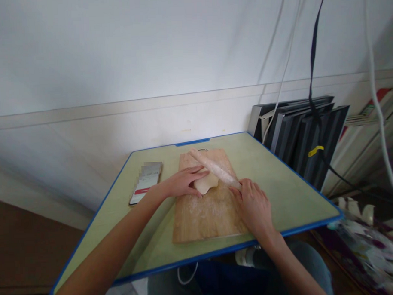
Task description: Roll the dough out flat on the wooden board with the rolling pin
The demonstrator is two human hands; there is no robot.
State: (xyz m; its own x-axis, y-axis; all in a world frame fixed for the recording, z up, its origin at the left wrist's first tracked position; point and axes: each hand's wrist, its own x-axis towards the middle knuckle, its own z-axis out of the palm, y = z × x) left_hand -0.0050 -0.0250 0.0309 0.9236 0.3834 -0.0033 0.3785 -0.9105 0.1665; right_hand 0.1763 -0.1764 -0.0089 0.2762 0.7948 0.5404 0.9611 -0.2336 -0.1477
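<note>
A flat, uneven round of pale dough lies on a floured wooden cutting board. My left hand holds the dough at its left side, thumb at the near edge and fingers stretched over the far part. My right hand is closed around the near right end of a floury rolling pin. The pin slants from upper left to lower right across the far right edge of the dough. Its far end points toward the back of the board.
A phone with a lit screen lies left of the board on the blue-edged table. Dark flat panels lean against the wall at the right. A black cable and white cords hang there. Bagged items sit lower right.
</note>
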